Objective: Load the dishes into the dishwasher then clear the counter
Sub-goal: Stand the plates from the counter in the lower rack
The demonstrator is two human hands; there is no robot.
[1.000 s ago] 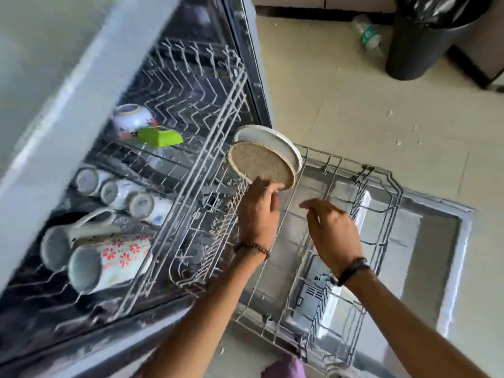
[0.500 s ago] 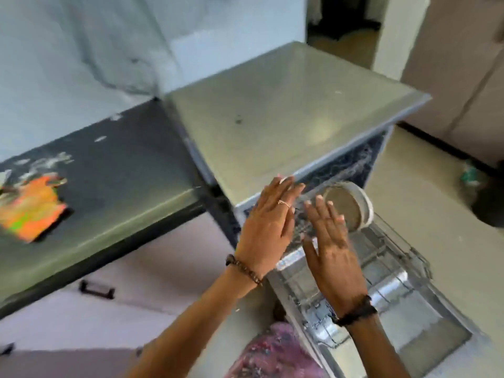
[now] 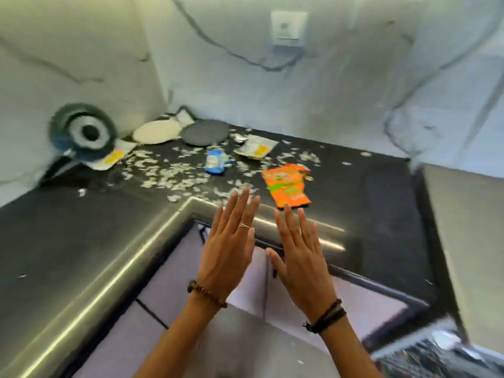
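Observation:
Both my hands are raised flat in front of the black counter, fingers straight, holding nothing. My left hand and my right hand hover side by side above the counter's inner corner edge. At the back of the counter lie a white plate and a dark grey plate side by side. An orange snack wrapper lies just beyond my fingertips. A blue wrapper and white-and-yellow packets lie among scattered white scraps. The dishwasher's top shows at the right; a bit of its rack is at the lower right.
A dark round bowl-like object leans in the back left corner over another white-and-yellow packet. Marble wall behind, with a socket. Pale cabinet fronts are below the counter's edge.
My view has swung up from the dishwasher rack to the counter. My left hand let go of the plates left standing in the lower rack. Both hands rose, open.

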